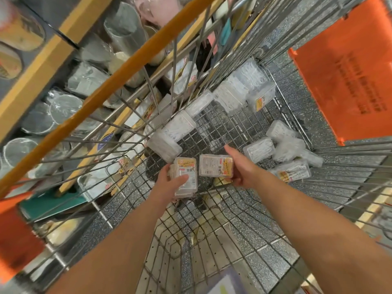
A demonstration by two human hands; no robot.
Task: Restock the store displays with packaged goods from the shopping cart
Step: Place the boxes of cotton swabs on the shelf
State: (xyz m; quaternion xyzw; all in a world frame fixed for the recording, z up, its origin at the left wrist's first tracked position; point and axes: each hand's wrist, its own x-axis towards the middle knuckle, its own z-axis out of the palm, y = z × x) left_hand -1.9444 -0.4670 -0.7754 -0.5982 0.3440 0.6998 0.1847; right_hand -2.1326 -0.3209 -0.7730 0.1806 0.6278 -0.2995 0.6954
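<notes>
The wire shopping cart (pixel 222 128) fills most of the view, with its orange handle bar (pixel 118 75) crossing on the left and the speckled floor (pixel 331 107) visible through the mesh. To the left of the cart stand the store shelves (pixel 42 66) with yellow edges, full of clear plastic containers and wrapped goods. An orange basket (pixel 347 81) is at the upper right, outside the cart.

Inside the cart lie many clear plastic boxes — one row (pixel 214 102) runs along the far-left side, and a smaller loose group (pixel 284 149) rests in the right corner.

Both arms reach down into the cart. The left hand (pixel 169 181) grasps a small stack of boxes with orange labels (pixel 186 177), the thumb lying across the top one. The right hand (pixel 241 168) grasps one more labelled box (pixel 216 166) by its right side — fingers curled around its edge. The two held packs are just beside each other, above the cart bottom.
</notes>
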